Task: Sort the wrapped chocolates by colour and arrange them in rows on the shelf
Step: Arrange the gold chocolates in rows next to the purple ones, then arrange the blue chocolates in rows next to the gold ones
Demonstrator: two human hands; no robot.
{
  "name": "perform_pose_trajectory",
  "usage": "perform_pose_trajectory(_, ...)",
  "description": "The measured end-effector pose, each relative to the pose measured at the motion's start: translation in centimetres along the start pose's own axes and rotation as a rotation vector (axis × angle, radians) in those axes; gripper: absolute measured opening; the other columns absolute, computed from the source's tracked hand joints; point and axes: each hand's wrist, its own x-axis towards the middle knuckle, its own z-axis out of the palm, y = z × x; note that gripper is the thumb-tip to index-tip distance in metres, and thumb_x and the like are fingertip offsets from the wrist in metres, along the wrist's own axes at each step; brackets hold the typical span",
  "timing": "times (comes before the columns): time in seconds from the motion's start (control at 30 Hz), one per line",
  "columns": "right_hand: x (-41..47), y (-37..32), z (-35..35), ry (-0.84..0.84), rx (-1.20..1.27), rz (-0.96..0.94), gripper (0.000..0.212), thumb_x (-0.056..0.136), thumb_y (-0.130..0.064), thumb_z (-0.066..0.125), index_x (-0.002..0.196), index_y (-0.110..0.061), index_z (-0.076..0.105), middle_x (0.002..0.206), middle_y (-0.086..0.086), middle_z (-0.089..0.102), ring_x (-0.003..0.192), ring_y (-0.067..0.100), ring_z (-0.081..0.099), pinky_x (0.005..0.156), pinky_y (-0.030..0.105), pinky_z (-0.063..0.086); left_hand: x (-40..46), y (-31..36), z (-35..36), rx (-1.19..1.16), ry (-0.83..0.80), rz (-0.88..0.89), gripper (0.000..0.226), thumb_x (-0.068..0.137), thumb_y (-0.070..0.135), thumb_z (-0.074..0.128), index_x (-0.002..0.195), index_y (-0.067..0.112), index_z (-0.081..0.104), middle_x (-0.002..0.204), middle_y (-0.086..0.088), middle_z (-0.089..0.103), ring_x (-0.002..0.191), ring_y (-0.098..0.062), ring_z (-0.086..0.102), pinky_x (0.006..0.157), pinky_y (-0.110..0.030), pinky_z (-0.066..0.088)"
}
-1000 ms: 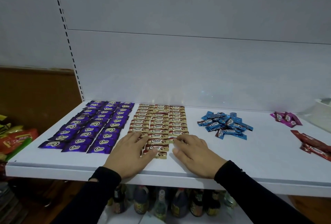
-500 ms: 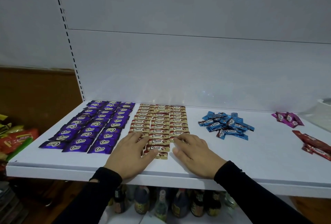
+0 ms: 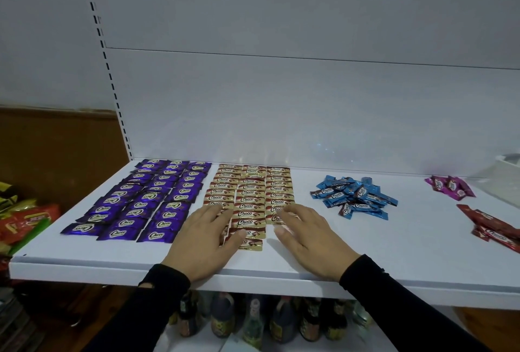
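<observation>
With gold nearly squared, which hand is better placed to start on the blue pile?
Probably the right hand: it rests flat beside the gold rows, nearer the blue pile; the left hand is farther.

— What is the person wearing?
— Long black sleeves on both arms, snug and reaching the wrists. The left sleeve [image 3: 157, 292] has a small hole at the cuff edge.
— And the right sleeve [image 3: 374, 284]?
— Plain black too. Both the left hand [image 3: 202, 242] and right hand [image 3: 312, 239] are bare, with no rings or watch showing.
</observation>
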Motion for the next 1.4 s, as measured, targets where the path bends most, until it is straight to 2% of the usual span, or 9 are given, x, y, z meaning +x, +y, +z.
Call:
perform_pose_trajectory(0.17,-0.8,0.9,-1.0,0.088,0.036,0.01,0.066,0.097,-0.06,0.02,0.152,-0.026,0.031,0.159,-0.007,0.024,0.145,0.011,0.019,0.118,0.024,0.014,0.1,0.8,-0.7,-0.016,0.035,0.037,0.078,0.092,0.076,0.02,0.155,0.031,0.03,0.163,0.005,0.025,0.15,-0.015,0.017,0.121,-0.035,0.013)
perform_pose_trajectory(0.33,-2.2,2.8,-2.0,0.098,-0.048,0.057,0.084,0.088,-0.071,0.003,0.154,-0.025,0.027,0.163,-0.006,0.015,0.149,0.014,0.009,0.122,0.03,0.008,1.2,3.9,-1.5,-0.06,0.086,0.154,0.11,0.074,0.091,-0.003,0.152,0.026,0.04,0.159,-0.001,0.035,0.147,-0.021,0.026,0.121,-0.037,0.018)
perform_pose_trajectory(0.57,-3.5,8.8,-4.3,0.13,-0.053,0.189,0.1,0.081,-0.08,-0.001,0.152,-0.018,0.032,0.161,0.002,0.022,0.147,0.018,0.017,0.12,0.032,0.017,6.1,11.8,-0.3,-0.001,0.011,0.334,0.068,0.099,0.061,0.037,0.155,0.023,0.032,0.159,-0.003,0.033,0.146,-0.021,0.026,0.119,-0.034,0.02)
perform_pose_trajectory(0.77,-2.0,16.3,-4.5,0.142,-0.01,0.333,0.068,0.09,-0.066,0.035,0.143,-0.024,0.046,0.152,0.001,0.038,0.141,0.015,0.03,0.116,0.034,0.029,12.9,18.5,3.3,-0.051,-0.079,0.303,0.069,0.089,0.067,0.045,0.143,0.024,0.045,0.124,-0.006,0.054,0.121,-0.026,0.047,0.099,-0.035,0.038)
perform_pose_trajectory(0.87,-1.1,19.0,-5.2,0.158,0.068,0.347,0.062,0.09,-0.06,0.041,0.144,-0.027,0.043,0.152,0.0,0.034,0.141,0.014,0.028,0.118,0.029,0.024,15.8,20.9,5.4,-0.06,-0.134,0.185,0.074,0.089,0.068,0.048,0.15,0.028,0.036,0.136,-0.01,0.045,0.128,-0.03,0.039,0.108,-0.039,0.033)
perform_pose_trajectory(0.97,-0.3,20.9,-6.0,-0.028,0.037,0.325,0.057,0.099,-0.048,0.041,0.149,-0.022,0.037,0.156,0.0,0.025,0.146,0.019,0.017,0.115,0.023,0.013,17.9,22.3,7.1,-0.06,-0.195,0.068,0.081,0.088,0.071,0.045,0.156,0.034,0.022,0.152,-0.014,0.031,0.139,-0.034,0.029,0.117,-0.042,0.023)
perform_pose_trajectory(1.07,0.3,22.4,-6.2,-0.094,0.057,0.295,0.073,0.088,-0.064,0.027,0.15,-0.026,0.034,0.155,-0.005,0.031,0.143,0.009,0.022,0.118,0.025,0.02,19.0,23.3,8.9,-0.105,-0.157,0.051,0.078,0.088,0.068,0.042,0.155,0.036,0.022,0.144,-0.013,0.039,0.134,-0.033,0.035,0.115,-0.045,0.026)
perform_pose_trajectory(1.27,-0.2,24.8,-7.8,-0.188,0.142,0.323,0.041,0.097,-0.039,0.034,0.114,-0.013,0.061,0.13,0.005,0.052,0.125,0.024,0.045,0.107,0.036,0.038,18.1,26.6,10.3,-0.225,-0.075,0.089,0.071,0.087,0.057,0.041,0.153,0.034,0.029,0.133,-0.007,0.046,0.127,-0.028,0.039,0.113,-0.04,0.029)
perform_pose_trajectory(1.4,-1.4,26.1,-9.2,-0.176,0.078,0.277,0.019,0.094,-0.034,0.044,0.105,-0.021,0.053,0.116,0.0,0.049,0.114,0.017,0.051,0.1,0.031,0.041,17.0,28.9,10.5,-0.267,-0.058,0.123,0.065,0.093,0.047,0.049,0.153,0.033,0.029,0.136,-0.008,0.043,0.129,-0.029,0.036,0.112,-0.037,0.028)
